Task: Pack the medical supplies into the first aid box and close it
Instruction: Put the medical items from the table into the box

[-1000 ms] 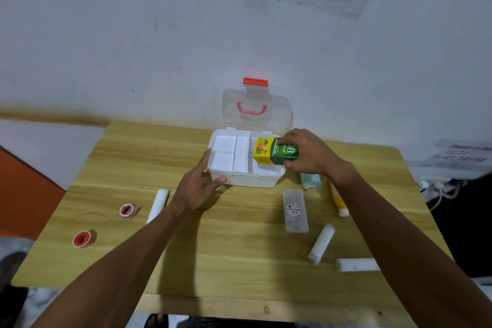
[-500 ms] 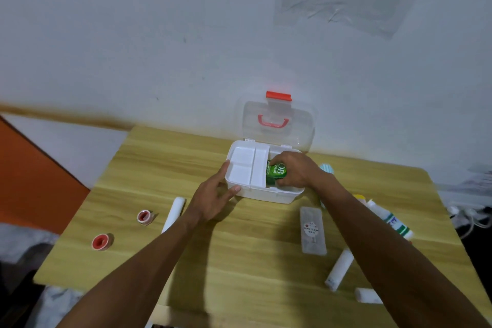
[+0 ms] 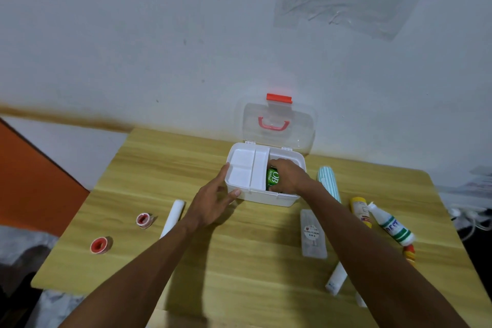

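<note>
The white first aid box [image 3: 285, 198] stands open on the wooden table [image 3: 239, 269], its clear lid [image 3: 275, 125] with red handle upright against the wall. My right hand [image 3: 288, 177] reaches into the box's right compartment, gripping a green carton [image 3: 273, 178] that sits low inside. My left hand [image 3: 213, 201] rests against the box's front left corner, thumb on its edge. A white divided tray fills the box's left side. Two red tape rolls [image 3: 145, 220] [image 3: 99, 245] and a white bandage roll [image 3: 174, 214] lie to the left.
Right of the box lie a striped blue-white pack [image 3: 328, 184], a yellow tube [image 3: 359, 209], a white bottle with green label [image 3: 391, 225], a clear flat case [image 3: 312, 234] and a white roll [image 3: 336, 278]. Wall runs behind the table; cables hang at far right.
My right hand has lowered the green carton from above the box rim down into the right compartment. The left hand has stayed at the box's corner. The camera has shifted.
</note>
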